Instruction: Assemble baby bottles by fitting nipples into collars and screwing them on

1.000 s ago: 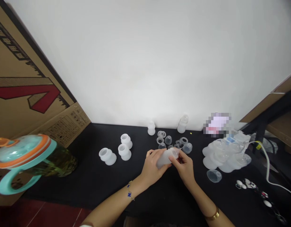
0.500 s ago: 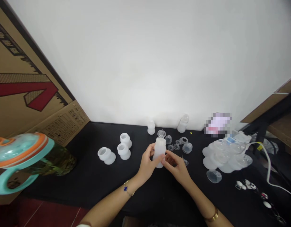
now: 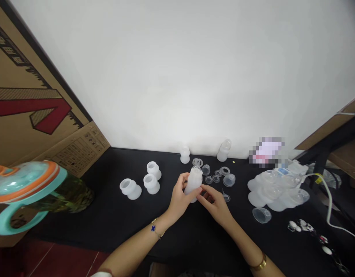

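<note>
A frosted white baby bottle [image 3: 194,179] is held near the middle of the table, tilted slightly, its narrow top pointing away from me. My left hand [image 3: 179,198] wraps round its left side, thumb across the front. The fingertips of my right hand [image 3: 216,206] press on its lower right side. Just beyond lie several loose clear parts, among them a ring [image 3: 224,171], a small dome cap [image 3: 205,169] and a larger clear cap [image 3: 229,180]. Three open-necked white bottle bodies [image 3: 152,184] lie or stand to the left of my hands.
At the wall stand a small white bottle [image 3: 185,155] and a capped bottle [image 3: 224,151]. A bottle pile [image 3: 266,190], a clear cap [image 3: 262,215], a white cable [image 3: 329,204] and a beaded strand [image 3: 304,227] occupy the right. A teal-lidded jug [image 3: 30,192] and cardboard box [image 3: 50,142] stand left.
The bottle has tilted a little, its base shifting slightly left. Both hands keep their hold on it, and the view has shifted slightly.
</note>
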The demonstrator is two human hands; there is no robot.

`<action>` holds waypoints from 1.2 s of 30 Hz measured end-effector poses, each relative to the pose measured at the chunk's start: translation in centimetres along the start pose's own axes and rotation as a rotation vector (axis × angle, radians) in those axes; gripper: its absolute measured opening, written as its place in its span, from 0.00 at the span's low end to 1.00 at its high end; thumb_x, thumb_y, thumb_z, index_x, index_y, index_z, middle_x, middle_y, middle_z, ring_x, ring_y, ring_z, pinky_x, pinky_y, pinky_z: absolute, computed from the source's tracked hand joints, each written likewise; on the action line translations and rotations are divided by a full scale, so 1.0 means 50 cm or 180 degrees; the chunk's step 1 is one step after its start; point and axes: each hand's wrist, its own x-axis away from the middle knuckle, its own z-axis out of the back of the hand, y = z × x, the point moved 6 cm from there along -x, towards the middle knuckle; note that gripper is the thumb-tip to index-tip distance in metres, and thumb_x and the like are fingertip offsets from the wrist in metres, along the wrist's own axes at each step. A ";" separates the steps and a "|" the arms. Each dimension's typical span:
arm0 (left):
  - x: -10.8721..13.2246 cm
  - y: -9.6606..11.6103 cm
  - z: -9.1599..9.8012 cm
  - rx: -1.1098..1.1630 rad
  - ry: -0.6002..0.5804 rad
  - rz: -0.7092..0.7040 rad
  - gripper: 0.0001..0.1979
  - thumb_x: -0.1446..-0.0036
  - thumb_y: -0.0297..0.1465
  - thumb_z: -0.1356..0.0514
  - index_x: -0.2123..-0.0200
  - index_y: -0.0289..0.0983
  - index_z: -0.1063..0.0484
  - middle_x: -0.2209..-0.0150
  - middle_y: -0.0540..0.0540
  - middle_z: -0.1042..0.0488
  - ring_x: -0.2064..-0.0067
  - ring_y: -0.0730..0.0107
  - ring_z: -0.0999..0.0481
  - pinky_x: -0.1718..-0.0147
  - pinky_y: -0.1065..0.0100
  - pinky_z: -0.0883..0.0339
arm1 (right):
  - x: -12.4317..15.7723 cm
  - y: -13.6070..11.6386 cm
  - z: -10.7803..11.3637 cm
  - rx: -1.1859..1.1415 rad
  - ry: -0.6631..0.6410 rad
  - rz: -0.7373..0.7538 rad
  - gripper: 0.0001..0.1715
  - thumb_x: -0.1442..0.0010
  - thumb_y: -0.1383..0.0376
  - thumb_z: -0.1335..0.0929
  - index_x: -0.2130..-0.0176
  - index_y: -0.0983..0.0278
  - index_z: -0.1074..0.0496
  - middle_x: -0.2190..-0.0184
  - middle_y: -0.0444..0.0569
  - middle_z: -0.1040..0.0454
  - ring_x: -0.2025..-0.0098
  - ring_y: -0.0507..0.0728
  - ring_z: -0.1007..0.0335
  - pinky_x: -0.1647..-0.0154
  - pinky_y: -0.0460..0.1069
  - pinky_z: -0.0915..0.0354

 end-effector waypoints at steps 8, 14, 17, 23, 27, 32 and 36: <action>-0.006 -0.005 0.005 0.0193 0.0060 0.0007 0.23 0.45 0.38 0.32 0.49 0.40 0.34 0.52 0.43 0.23 0.53 0.59 0.22 0.55 0.63 0.29 | -0.002 -0.009 0.020 0.0516 0.0262 0.0248 0.21 0.31 0.55 0.37 0.46 0.61 0.26 0.54 0.53 0.22 0.70 0.54 0.27 0.69 0.49 0.30; -0.012 -0.011 0.006 0.0308 0.0118 -0.0016 0.21 0.43 0.39 0.33 0.50 0.39 0.33 0.52 0.43 0.23 0.51 0.59 0.22 0.51 0.62 0.29 | -0.012 -0.001 0.004 0.2061 0.0208 0.0570 0.26 0.29 0.60 0.41 0.35 0.60 0.36 0.34 0.54 0.35 0.41 0.63 0.29 0.52 0.54 0.25; -0.014 -0.013 0.006 0.0289 0.0136 -0.0009 0.21 0.44 0.40 0.34 0.50 0.39 0.33 0.52 0.43 0.23 0.51 0.59 0.23 0.53 0.63 0.29 | -0.016 0.012 -0.006 0.2424 0.0059 0.0489 0.30 0.30 0.60 0.41 0.31 0.59 0.42 0.31 0.54 0.41 0.43 0.64 0.27 0.59 0.54 0.23; -0.014 -0.011 0.006 0.0333 0.0132 0.0008 0.21 0.44 0.40 0.34 0.49 0.40 0.32 0.52 0.44 0.23 0.51 0.59 0.23 0.53 0.63 0.29 | -0.017 0.025 -0.009 0.2586 -0.0038 0.0353 0.35 0.31 0.58 0.39 0.29 0.58 0.48 0.28 0.55 0.49 0.46 0.65 0.25 0.62 0.55 0.22; -0.013 -0.006 0.005 0.0374 0.0122 -0.0005 0.21 0.44 0.39 0.34 0.50 0.40 0.32 0.52 0.44 0.23 0.50 0.59 0.23 0.52 0.62 0.30 | -0.019 0.030 -0.010 0.2679 -0.0032 0.0322 0.37 0.33 0.56 0.38 0.29 0.58 0.48 0.27 0.57 0.54 0.46 0.67 0.25 0.65 0.54 0.23; -0.012 -0.006 0.006 0.0397 0.0120 0.0019 0.21 0.44 0.39 0.33 0.50 0.40 0.32 0.53 0.44 0.23 0.51 0.59 0.23 0.52 0.63 0.30 | -0.020 0.026 -0.002 0.2504 0.0110 0.0273 0.30 0.33 0.56 0.37 0.34 0.59 0.39 0.29 0.59 0.48 0.52 0.65 0.21 0.68 0.53 0.24; -0.012 -0.005 0.007 0.0357 0.0134 0.0001 0.20 0.44 0.39 0.34 0.51 0.40 0.32 0.53 0.45 0.23 0.51 0.59 0.23 0.52 0.63 0.30 | -0.017 0.019 0.010 0.2227 0.0380 0.0241 0.22 0.32 0.56 0.38 0.42 0.60 0.32 0.32 0.59 0.41 0.60 0.61 0.20 0.71 0.53 0.25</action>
